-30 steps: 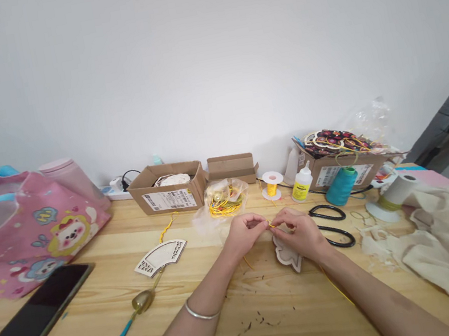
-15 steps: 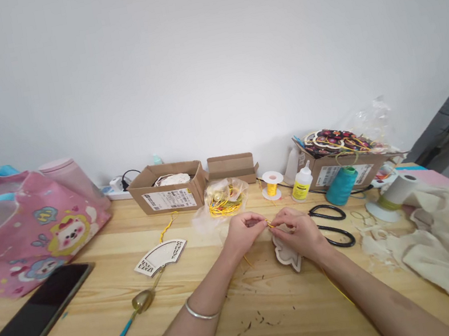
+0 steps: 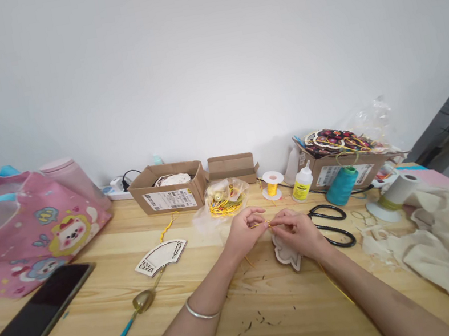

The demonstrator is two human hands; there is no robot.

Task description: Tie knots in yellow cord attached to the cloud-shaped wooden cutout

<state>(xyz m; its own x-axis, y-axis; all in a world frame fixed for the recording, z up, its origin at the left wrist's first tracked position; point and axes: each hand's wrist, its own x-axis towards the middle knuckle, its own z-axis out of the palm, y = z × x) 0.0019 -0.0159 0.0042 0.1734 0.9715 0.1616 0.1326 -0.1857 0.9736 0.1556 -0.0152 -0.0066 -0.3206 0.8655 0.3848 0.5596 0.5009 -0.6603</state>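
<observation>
Between my two hands runs a thin yellow cord (image 3: 268, 224), pinched at the fingertips. My left hand (image 3: 246, 232) holds it between thumb and forefinger, with the other fingers loosely raised. My right hand (image 3: 298, 230) pinches the same cord from the other side. Under the right hand lies a pale wooden cut-out (image 3: 288, 258) with a wavy edge, partly covered by the fingers. One length of the cord trails beneath the right forearm. Just right of that hand are the black handles of scissors (image 3: 333, 224); their blades are hidden.
A fan-shaped wooden piece (image 3: 161, 258) with a gold cap and blue tassel lies left. Behind stand cardboard boxes (image 3: 169, 201), a bag of yellow cords (image 3: 225, 200), a yellow spool (image 3: 272, 187), a glue bottle (image 3: 302, 183) and teal thread (image 3: 342, 186). Beige cloth (image 3: 447, 250) covers the right; a phone (image 3: 30, 326) lies left.
My left fingers have lifted and spread slightly, while thumb and forefinger stay on the cord. The right hand has barely shifted; the wooden cut-out stays in place.
</observation>
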